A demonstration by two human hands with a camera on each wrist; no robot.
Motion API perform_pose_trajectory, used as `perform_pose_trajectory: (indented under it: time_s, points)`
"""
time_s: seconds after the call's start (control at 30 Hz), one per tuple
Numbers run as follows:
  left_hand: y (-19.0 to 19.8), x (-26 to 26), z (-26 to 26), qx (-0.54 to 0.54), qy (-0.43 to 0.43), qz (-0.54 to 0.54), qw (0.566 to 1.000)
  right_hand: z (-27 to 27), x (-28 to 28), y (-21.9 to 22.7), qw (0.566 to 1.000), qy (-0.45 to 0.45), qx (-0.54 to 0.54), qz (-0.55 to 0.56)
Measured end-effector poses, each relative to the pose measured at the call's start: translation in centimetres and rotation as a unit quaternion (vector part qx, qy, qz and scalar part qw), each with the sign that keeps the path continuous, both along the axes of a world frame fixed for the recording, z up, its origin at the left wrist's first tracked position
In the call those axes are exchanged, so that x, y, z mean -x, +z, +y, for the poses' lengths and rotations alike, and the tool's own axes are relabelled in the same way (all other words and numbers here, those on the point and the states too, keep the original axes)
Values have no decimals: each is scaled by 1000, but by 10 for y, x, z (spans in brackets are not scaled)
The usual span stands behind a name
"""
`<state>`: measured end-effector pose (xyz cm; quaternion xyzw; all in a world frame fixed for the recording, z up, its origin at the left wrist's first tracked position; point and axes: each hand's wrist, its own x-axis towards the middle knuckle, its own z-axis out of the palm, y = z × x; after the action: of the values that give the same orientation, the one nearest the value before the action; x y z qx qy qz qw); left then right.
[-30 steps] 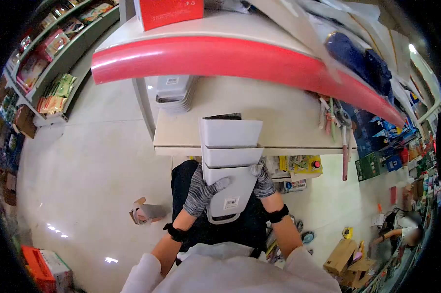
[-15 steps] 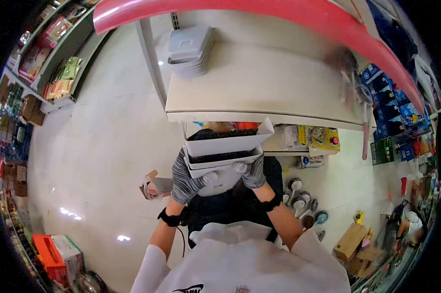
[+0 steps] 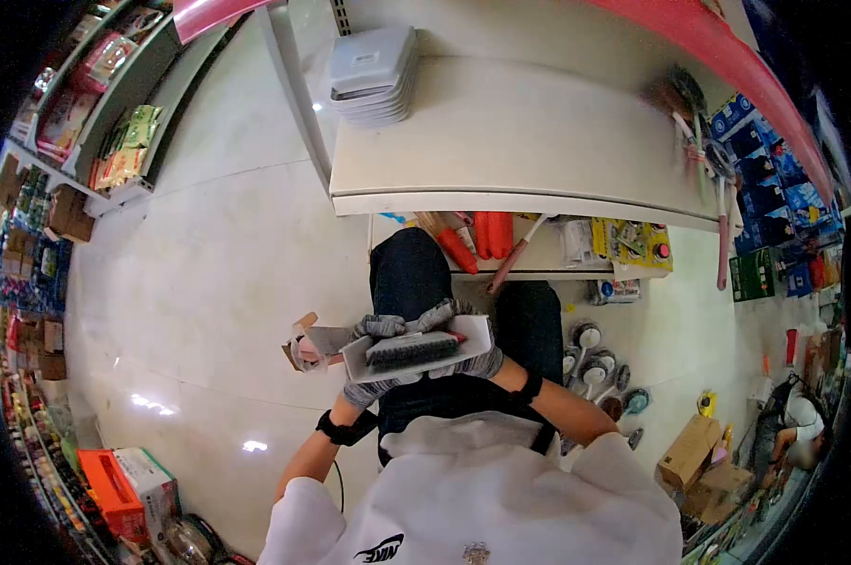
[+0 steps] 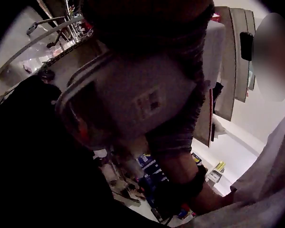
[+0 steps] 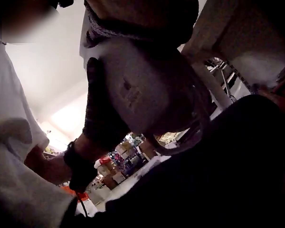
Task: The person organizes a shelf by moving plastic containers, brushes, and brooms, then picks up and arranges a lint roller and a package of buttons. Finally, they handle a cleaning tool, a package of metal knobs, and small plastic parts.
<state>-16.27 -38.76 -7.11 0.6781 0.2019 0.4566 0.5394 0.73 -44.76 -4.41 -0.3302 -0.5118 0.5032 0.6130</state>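
Note:
White nested holders (image 3: pixel 479 341) are held low over the person's knees, open end up toward the head. Inside the top one lies a dark-bristled brush (image 3: pixel 411 351). The gloved left hand (image 3: pixel 371 389) grips the left side and the gloved right hand (image 3: pixel 485 363) the right side, with grey fingers also showing beyond the far rim. A holder's underside (image 4: pixel 133 95), with a label and a looped end, fills the middle of the left wrist view. In the right wrist view the labelled side (image 5: pixel 133 90) appears beside the dark left glove (image 5: pixel 103 114). How many holders are nested cannot be told.
Ahead is a pale shelf (image 3: pixel 519 141) with stacked grey trays (image 3: pixel 373 71) at its left. Red items (image 3: pixel 493 234) and yellow packs (image 3: pixel 632 242) lie on the shelf below. Round-headed brushes (image 3: pixel 595 374) stand right of the knees; an opened carton (image 3: pixel 687 452) is further right.
The holders have tipped from showing their labelled face to showing their open end, and have come down closer to the body. Both hands stay on them. The view has shifted, showing more of the lower shelf.

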Motion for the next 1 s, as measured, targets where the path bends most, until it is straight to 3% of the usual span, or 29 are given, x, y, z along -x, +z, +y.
perform_pose_trajectory:
  time_s: [0.1, 0.17, 0.23, 0.5, 0.63, 0.73, 0.87, 0.97, 1.0]
  points:
    - [-5, 3, -2, 95, 0, 7, 995, 0, -1, -21, 995, 14, 70, 65]
    - [-3, 3, -2, 63, 11, 23, 998, 1, 0, -23, 994, 11, 67, 87]
    - [0, 0, 1, 28, 21, 37, 999, 2, -3, -17, 998, -8, 57, 27]
    - [-11, -3, 2, 84, 34, 65, 994, 8, -6, -34, 997, -22, 48, 48]
    - [-6, 3, 10, -15, 35, 149, 988, 8, -18, -31, 999, 9, 44, -11]
    - [14, -2, 5, 66, 32, 67, 995, 10, -22, -27, 995, -19, 6, -97]
    - [7, -5, -1, 14, 53, 84, 995, 3, -9, 4, 994, -49, 62, 79]
    - [0, -8, -5, 23, 60, 101, 993, 1, -1, 6, 988, -136, 9, 75]
    - [12, -12, -1, -53, 73, 115, 989, 2, 0, -5, 986, -152, -2, 65]
